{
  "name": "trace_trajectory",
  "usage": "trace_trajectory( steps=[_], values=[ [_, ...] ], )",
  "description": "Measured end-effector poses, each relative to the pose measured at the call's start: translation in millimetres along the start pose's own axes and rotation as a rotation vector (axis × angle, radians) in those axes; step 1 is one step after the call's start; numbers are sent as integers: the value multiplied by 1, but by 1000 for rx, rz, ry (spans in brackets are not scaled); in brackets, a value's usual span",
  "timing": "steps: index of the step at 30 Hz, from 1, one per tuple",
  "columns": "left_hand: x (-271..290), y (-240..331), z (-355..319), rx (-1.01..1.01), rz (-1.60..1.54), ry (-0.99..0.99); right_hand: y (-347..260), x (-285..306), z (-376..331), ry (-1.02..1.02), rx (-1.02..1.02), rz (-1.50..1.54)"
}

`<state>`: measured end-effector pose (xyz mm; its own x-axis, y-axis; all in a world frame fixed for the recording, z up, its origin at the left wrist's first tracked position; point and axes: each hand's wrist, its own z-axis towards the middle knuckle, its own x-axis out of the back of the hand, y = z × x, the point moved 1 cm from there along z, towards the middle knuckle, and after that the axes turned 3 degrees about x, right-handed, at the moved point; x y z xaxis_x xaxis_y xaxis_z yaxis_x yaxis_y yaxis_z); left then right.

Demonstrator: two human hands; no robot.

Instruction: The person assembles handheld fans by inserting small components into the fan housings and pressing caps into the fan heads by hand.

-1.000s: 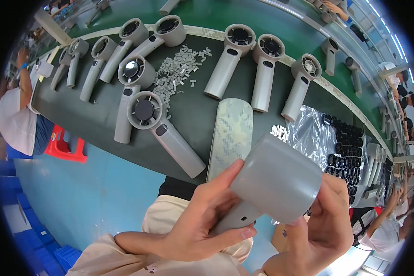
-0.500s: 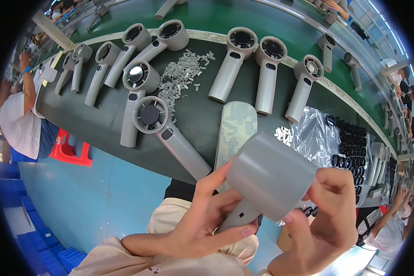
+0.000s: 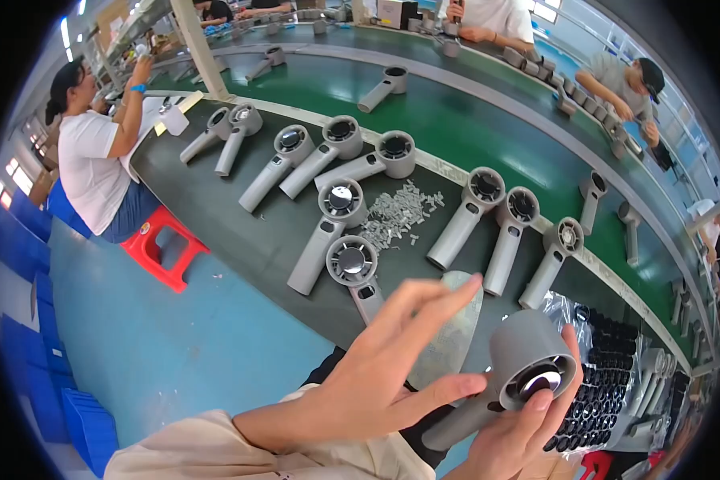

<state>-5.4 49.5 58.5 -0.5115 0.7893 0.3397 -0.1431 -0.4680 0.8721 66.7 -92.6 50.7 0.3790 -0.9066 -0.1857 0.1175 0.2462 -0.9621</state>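
My right hand (image 3: 528,432) grips a grey handheld fan (image 3: 528,344) by its round head, thumb near the shiny dark disc in its centre. The fan's handle points down to the left. Just left of it, my left hand (image 3: 392,360) is off the fan's head with fingers spread; whether its thumb touches the fan I cannot tell. Partly behind the left hand lies a pale rounded pad (image 3: 460,308) on the dark work table (image 3: 296,240). Another fan (image 3: 354,262) lies close to my left fingers, its handle partly covered by them.
Several grey fans (image 3: 488,216) lie along the table around a pile of small grey pieces (image 3: 404,212). Rows of black round parts (image 3: 600,384) lie at the right. A green conveyor (image 3: 456,120) with more fans runs behind. A person (image 3: 96,136) sits left by a red stool (image 3: 164,248).
The fan has turned, so its open face with the disc now shows. My left hand has come away from the handle and spread. The view has shifted left and up.
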Motion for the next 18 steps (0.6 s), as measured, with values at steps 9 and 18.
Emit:
trace_trajectory(
  steps=[9,18],
  values=[
    [-44,1,6,-253,-367,120,3,-10,-4,143,143,-91],
    [-57,-15,15,-462,-481,158,11,-20,-6,159,339,-39]
  ],
)
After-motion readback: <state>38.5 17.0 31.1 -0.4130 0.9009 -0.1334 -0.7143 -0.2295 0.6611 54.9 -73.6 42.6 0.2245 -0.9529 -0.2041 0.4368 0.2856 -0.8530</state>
